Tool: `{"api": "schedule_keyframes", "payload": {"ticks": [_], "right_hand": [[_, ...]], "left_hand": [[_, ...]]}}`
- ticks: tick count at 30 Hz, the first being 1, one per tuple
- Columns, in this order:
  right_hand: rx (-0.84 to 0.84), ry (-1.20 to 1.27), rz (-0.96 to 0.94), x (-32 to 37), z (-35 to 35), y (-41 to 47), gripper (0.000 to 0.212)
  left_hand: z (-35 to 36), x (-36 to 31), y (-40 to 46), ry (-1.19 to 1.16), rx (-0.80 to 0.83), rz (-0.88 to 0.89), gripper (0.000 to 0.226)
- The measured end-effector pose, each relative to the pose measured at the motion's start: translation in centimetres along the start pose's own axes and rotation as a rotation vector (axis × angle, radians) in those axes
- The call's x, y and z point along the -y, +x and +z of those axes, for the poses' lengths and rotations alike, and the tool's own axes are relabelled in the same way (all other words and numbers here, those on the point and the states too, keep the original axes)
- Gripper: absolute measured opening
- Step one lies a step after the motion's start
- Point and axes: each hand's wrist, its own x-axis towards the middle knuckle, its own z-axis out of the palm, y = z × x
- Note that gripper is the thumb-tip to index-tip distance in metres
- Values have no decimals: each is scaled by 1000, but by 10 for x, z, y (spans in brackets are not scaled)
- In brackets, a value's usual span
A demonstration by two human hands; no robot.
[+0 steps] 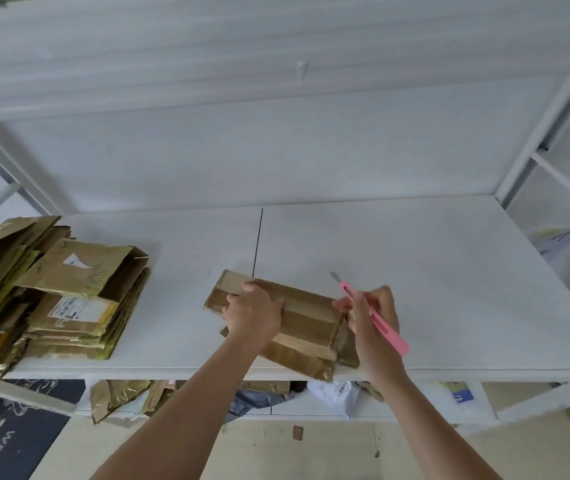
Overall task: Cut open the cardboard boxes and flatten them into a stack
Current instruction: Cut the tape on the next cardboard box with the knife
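Near edge of the white desk (450, 271): one brown cardboard box (306, 317), partly collapsed, long axis running left-far to right-near, its near corner overhanging the desk edge. Left hand (254, 311) lies on the box's left end, fingers curled over the far edge, gripping it. Right hand (372, 318) is at the box's right end, fingers closed around one pink utility knife (373, 315), blade tip pointing up and away to the far left, clear of the cardboard. Box lies between the two hands; the right, knife-holding hand is nearest the open right-end flaps, so the next cut likely starts there. Farther left on the desk: one stack of flattened boxes (69, 299), many pieces, count unclear. Hands: two.
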Motion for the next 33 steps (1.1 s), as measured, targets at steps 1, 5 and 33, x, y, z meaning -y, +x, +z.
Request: {"api": "schedule_keyframes", "payload": {"ticks": [1,5,33], "right_hand": [[0,18,15,1,1,8,11],[-20,79,125,-1,-3,27,18],[-244,194,281,-44,-15,17,16]], "left_hand": [[-3,3,0,36,-14,-7,88],[-7,4,-2,243,-115,81,84],[-8,-11,18,191,109,386,94]]}}
